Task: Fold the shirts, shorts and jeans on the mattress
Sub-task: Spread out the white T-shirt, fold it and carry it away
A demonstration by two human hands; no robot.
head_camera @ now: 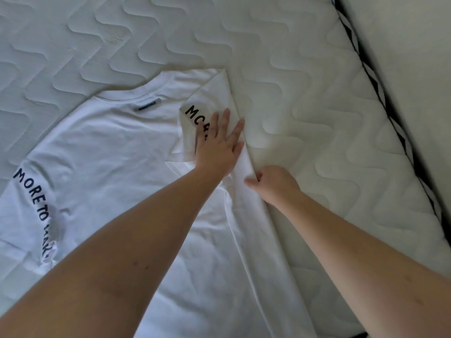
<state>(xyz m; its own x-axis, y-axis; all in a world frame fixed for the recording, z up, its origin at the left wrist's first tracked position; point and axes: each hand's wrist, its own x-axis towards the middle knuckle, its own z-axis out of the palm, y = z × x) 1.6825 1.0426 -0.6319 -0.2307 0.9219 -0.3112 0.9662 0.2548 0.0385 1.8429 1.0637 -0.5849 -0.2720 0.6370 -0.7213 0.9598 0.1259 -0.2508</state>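
White cotton shirt (117, 152) lies spread flat on the quilted mattress (305, 98), its right side folded inward. Right hand (273, 182) pinches the long folded edge; left hand (217, 145) just beyond it presses flat, fingers straight, on the turned-over sleeve (207, 103) with black lettering. Lots of bare mattress past the collar (136, 92) and to the right, up to its striped edge (373, 79).

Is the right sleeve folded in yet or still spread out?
Folded in. The right sleeve lies over the shirt body, left hand pressing it flat; right hand pinches the fold edge.
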